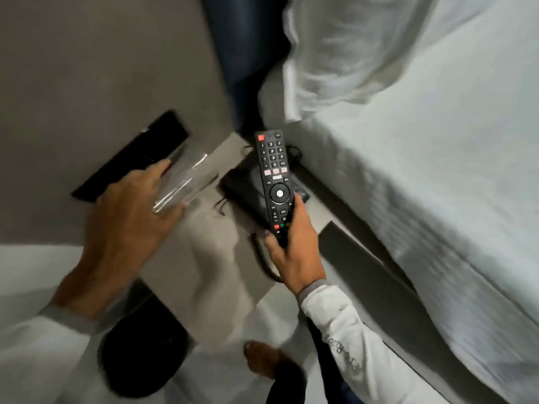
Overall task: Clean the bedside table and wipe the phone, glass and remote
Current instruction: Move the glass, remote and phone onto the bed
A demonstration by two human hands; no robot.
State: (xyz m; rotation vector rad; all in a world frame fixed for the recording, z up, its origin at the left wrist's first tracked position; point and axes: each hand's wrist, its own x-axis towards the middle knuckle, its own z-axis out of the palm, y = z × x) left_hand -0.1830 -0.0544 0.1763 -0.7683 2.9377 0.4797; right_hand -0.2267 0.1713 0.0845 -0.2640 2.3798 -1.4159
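Observation:
My right hand (291, 252) grips the lower end of a black TV remote (272, 176), held upright with its buttons facing me, above the bedside table (221, 258). My left hand (128, 223) holds a clear drinking glass (186, 182) tilted on its side, blurred by motion, over the table's left part. A black desk phone (245, 188) with a coiled cord (262, 258) sits on the table behind the remote, partly hidden by it. No cloth is visible.
The white bed (423, 170) runs along the right side, close to the table. A black switch panel (134, 161) is set in the grey wall at left. A dark round bin (143, 357) stands on the floor under the table's edge, near my bare foot (262, 360).

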